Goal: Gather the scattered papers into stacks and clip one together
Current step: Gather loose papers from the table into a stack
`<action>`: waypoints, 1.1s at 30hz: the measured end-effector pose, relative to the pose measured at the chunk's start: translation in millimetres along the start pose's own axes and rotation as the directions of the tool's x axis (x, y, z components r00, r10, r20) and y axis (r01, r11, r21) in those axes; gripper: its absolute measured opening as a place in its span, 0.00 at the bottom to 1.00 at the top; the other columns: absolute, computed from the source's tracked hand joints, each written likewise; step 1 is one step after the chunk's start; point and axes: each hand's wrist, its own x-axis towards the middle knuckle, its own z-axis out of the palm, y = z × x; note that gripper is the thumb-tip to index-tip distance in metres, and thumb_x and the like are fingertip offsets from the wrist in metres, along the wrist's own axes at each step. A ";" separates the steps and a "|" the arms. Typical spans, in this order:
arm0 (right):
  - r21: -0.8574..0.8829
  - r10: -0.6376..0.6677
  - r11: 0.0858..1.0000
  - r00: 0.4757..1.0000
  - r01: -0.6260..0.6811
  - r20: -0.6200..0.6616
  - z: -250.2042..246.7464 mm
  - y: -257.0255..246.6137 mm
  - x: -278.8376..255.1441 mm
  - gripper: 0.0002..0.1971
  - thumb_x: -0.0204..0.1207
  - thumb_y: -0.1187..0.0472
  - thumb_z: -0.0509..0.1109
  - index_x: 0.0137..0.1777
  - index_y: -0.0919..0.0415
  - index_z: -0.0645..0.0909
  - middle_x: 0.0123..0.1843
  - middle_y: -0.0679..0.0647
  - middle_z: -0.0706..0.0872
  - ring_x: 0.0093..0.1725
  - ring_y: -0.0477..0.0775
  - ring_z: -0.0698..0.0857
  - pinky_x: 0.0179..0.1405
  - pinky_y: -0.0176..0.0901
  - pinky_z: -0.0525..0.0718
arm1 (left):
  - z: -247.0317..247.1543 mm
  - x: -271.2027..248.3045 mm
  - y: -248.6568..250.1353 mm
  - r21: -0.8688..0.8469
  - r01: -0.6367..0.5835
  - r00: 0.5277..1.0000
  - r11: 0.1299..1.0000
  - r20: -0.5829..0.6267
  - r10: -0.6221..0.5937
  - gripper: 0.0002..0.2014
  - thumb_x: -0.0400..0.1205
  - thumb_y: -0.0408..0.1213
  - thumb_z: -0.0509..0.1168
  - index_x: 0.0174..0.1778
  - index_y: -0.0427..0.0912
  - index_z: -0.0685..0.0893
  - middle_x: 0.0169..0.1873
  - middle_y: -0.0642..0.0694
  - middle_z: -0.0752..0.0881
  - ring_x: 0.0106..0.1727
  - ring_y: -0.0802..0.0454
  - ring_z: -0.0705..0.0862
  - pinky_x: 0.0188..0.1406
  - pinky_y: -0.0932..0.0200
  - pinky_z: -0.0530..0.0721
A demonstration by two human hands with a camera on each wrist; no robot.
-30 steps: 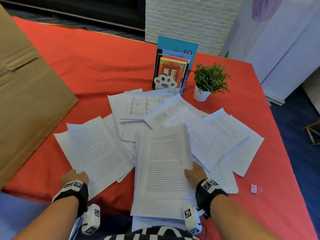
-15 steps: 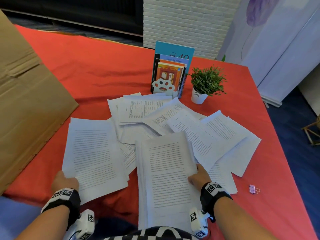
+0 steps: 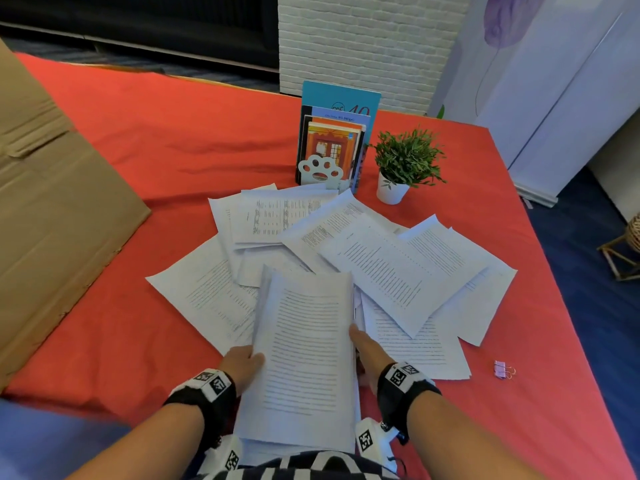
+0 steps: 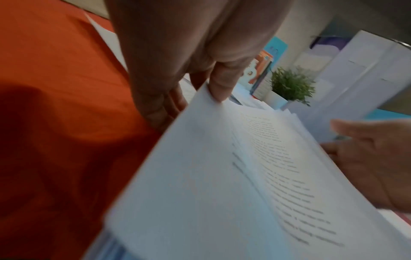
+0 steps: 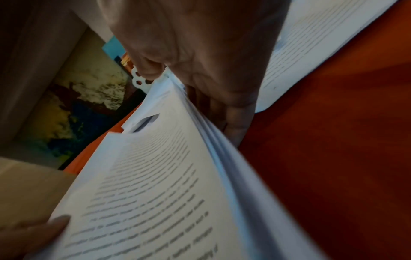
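Note:
A stack of printed papers [image 3: 304, 351] is lifted off the red tablecloth in front of me. My left hand [image 3: 244, 367] grips its left edge, thumb on top [image 4: 219, 84]. My right hand [image 3: 369, 351] grips the right edge, thumb over the top sheet [image 5: 149, 68] and fingers underneath. Loose printed sheets [image 3: 391, 271] lie fanned out beyond the stack. A small pink binder clip [image 3: 502, 368] sits on the cloth to the right of the papers.
A flattened cardboard box [image 3: 52, 220] covers the table's left side. Upright books behind a white paw-shaped bookend [image 3: 320, 171] and a small potted plant [image 3: 405, 164] stand behind the papers. The table's right edge [image 3: 554, 289] drops to a blue floor.
My left hand brought the sheets from the left side onto the stack. Both hands now hold one combined stack, lifted nearer to me.

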 end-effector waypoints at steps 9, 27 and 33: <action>-0.008 -0.246 0.969 0.969 0.246 -0.006 -17.4 -10.1 -12.8 0.26 0.67 0.74 0.63 0.64 0.52 0.76 0.59 0.61 0.87 0.58 0.63 0.87 0.58 0.65 0.86 | -5.3 2.4 -2.1 -0.541 -0.165 0.986 0.825 -0.060 0.158 0.51 0.66 0.33 0.79 0.79 0.48 0.55 0.67 0.46 0.76 0.66 0.44 0.78 0.71 0.39 0.75; -0.035 -0.811 0.509 0.466 0.860 -0.353 -22.2 -102.0 -62.8 0.39 0.67 0.82 0.58 0.63 0.34 0.69 0.60 0.51 0.81 0.54 0.50 0.84 0.55 0.38 0.84 | -49.8 -35.5 101.0 -0.571 -0.576 0.817 0.584 -0.393 0.421 0.23 0.62 0.34 0.79 0.52 0.52 0.86 0.50 0.47 0.90 0.55 0.45 0.87 0.56 0.45 0.85; -0.606 -0.974 0.224 0.164 0.763 -0.154 -27.3 -119.4 -67.3 0.34 0.55 0.80 0.51 0.60 0.64 0.84 0.63 0.52 0.76 0.64 0.58 0.79 0.67 0.25 0.71 | -54.4 -42.1 113.3 -0.555 -0.598 0.801 0.579 -0.389 0.455 0.21 0.60 0.31 0.77 0.46 0.55 0.85 0.46 0.44 0.88 0.50 0.43 0.85 0.53 0.46 0.85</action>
